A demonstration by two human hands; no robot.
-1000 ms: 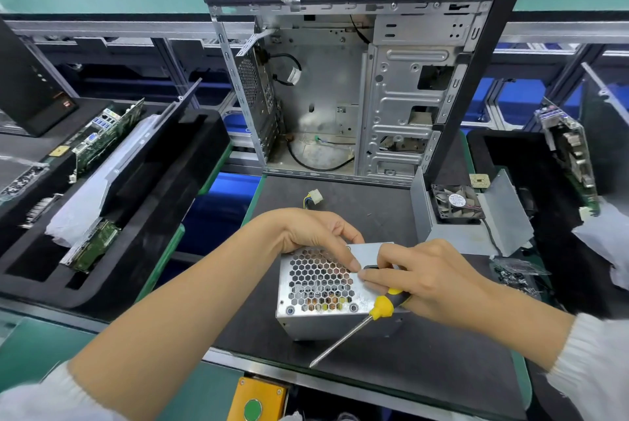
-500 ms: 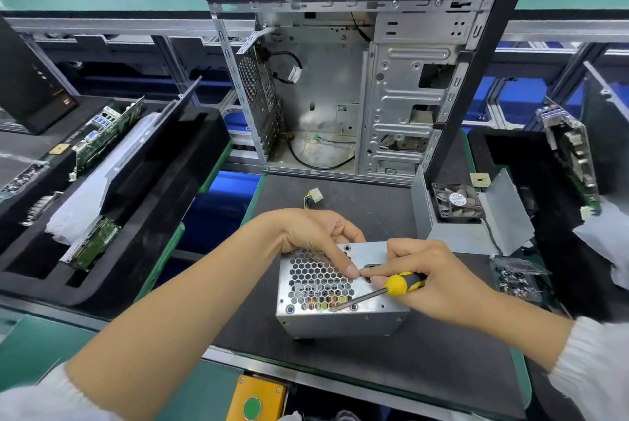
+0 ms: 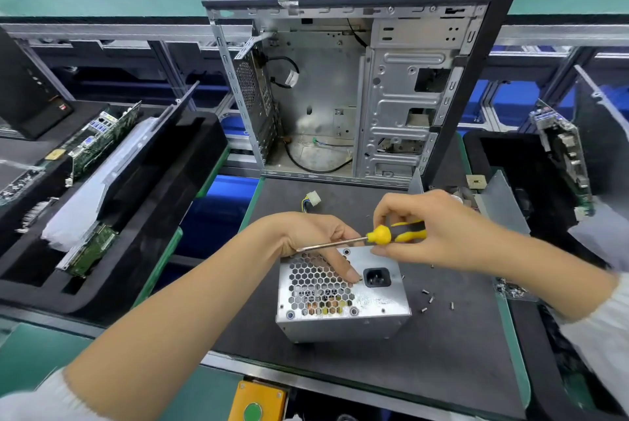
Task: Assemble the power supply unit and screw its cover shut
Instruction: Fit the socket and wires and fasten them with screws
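Fingers of right hand (image 3: 439,230) grip screwdriver (image 3: 381,235); left hand (image 3: 316,236) fingers press power supply (image 3: 343,298).

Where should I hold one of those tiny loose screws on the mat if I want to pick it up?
Pinch a screw across its thin shaft with thumb and fingertip, coming straight down from above. The screws lie flat on the black mat, right of the metal power supply box, so nothing can slip under them. They sit apart from one another, which should leave room for a fingertip on each side.
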